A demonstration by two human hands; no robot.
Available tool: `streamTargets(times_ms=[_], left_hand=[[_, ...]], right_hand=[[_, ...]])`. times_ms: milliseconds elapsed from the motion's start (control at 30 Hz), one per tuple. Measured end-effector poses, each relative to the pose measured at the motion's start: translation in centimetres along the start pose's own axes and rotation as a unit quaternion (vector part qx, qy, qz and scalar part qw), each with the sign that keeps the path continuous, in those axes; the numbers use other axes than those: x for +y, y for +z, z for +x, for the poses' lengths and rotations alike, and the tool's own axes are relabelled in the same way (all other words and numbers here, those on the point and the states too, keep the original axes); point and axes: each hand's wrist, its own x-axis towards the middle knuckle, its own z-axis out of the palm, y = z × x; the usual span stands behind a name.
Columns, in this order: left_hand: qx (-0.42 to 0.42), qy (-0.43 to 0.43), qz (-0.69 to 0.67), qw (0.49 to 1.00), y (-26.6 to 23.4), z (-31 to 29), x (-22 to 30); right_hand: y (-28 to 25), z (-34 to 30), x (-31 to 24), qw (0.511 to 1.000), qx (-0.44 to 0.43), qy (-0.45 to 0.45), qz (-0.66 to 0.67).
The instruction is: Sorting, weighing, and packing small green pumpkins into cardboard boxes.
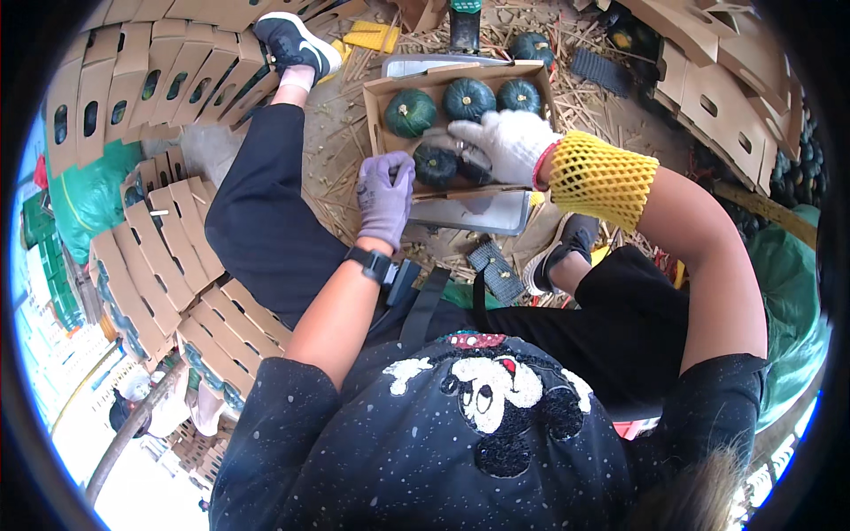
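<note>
Right hand [509,142] in a white glove, closed on a dark green squash [474,165] inside the box [381,111]. Left hand [386,193] in a purple glove, fingers bent, touching another squash [435,165] beside it.

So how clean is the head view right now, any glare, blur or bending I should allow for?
Head view: strong fisheye bending, with the stacked cardboard boxes curving toward the rim; blown-out glare at lower left; dark vignette in the corners; centre evenly lit and sharp, with the left hand, right hand and green squashes clear.
</note>
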Motion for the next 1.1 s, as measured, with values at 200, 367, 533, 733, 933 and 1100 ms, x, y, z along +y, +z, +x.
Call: streamTargets(times_ms=[200, 367, 533, 733, 933, 1100], left_hand=[[-0.371, -0.067, 0.179, 0.909, -3.5, 3.4, 12.4], [-0.127, -0.062, 0.304, 0.942, 0.1, 9.1, 5.5], [-0.106, 0.17, 0.247, 0.948, 0.0, 8.5, 1.8], [-0.106, 0.198, 0.211, 0.951, -0.3, 8.7, 1.0], [-0.105, 0.184, 0.21, 0.954, 0.0, 9.5, 0.7], [-0.064, 0.176, 0.173, 0.967, 1.1, 9.3, 1.4]], right_hand=[[-0.9, 2.1, 3.5, 0.98, 0.132, 0.006, -0.146], [-2.1, 5.0, 0.9, 0.967, 0.074, -0.012, -0.242], [-3.3, 5.4, -0.5, 0.968, -0.002, -0.022, -0.249], [-1.6, 5.8, -0.3, 0.978, 0.015, -0.016, -0.205], [-0.4, 4.7, -2.4, 0.997, -0.003, 0.075, 0.029], [-2.8, 4.5, -0.4, 0.995, -0.066, 0.074, -0.023]])
